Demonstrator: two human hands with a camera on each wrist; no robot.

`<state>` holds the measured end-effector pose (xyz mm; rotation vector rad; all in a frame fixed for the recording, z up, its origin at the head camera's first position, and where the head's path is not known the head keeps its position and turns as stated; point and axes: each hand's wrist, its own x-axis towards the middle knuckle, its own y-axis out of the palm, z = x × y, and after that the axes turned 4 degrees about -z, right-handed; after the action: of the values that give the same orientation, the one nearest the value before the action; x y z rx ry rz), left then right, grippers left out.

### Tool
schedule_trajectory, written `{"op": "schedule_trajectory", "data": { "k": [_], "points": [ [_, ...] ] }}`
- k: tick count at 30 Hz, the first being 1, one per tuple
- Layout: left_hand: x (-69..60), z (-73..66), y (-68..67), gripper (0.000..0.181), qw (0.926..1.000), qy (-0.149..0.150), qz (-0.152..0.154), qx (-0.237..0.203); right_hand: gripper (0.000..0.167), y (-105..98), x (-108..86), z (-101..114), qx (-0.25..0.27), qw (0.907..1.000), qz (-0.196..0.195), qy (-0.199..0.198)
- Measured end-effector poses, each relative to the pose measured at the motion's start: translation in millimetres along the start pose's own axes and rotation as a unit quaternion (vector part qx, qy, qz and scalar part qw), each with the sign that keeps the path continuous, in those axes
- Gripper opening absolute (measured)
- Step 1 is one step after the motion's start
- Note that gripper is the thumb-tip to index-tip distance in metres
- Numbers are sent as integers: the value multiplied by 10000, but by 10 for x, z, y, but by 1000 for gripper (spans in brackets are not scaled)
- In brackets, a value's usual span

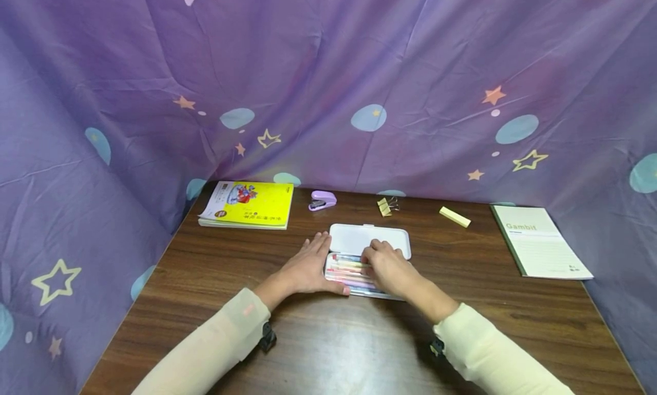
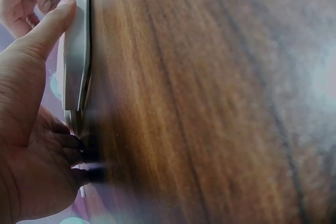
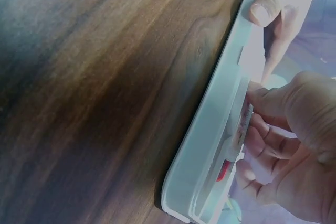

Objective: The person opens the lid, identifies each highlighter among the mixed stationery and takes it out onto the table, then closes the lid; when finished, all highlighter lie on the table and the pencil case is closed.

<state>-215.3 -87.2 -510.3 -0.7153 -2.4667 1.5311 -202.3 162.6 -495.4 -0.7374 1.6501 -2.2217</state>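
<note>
A white pencil case (image 1: 377, 295) lies on the table with its lid (image 1: 369, 238) folded back, several pens (image 1: 345, 271) lying side by side inside. My left hand (image 1: 307, 268) spans the case's left end with fingers extended. Its thumb rests on the front rim, as the left wrist view also shows. My right hand (image 1: 392, 268) reaches into the case from the right, thumb and fingertips curled at a pen (image 3: 244, 124) with small print on it. In the right wrist view a red piece (image 3: 223, 171) shows beside that pen. The palm hides the case's right part.
Behind the case stand a purple stapler (image 1: 322, 200), gold binder clips (image 1: 386, 206) and a yellow sticky-note pad (image 1: 454, 216). Yellow-covered books (image 1: 248, 206) lie at the back left, a notepad (image 1: 541, 241) at the right. A purple curtain (image 1: 318, 87) hangs behind the table (image 1: 318, 338).
</note>
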Motion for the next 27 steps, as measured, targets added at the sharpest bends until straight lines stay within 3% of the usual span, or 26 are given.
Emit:
{"op": "schedule_trajectory", "data": {
  "k": [4,8,11,13,22,27],
  "points": [
    [4,5,8,147,10000,-12,-30,4,17,-10,6,5,56,10000,-30,-2],
    [1,6,20,146,9999,-15,-95,-67,17,-61,32,17,179,9994,233,193],
    [-10,0,21,146,9998,-39,-142,-122,17,40,49,-89,229,9993,213,179],
    [-15,-4,25,146,9997,-68,-174,-139,20,212,63,-237,229,9996,131,124],
    [-25,-14,33,146,9995,-138,-232,-134,24,381,39,-371,444,9986,-137,246],
    [-35,-27,22,145,9994,-171,-207,-199,21,236,32,-248,732,9970,-153,211]
  ]
}}
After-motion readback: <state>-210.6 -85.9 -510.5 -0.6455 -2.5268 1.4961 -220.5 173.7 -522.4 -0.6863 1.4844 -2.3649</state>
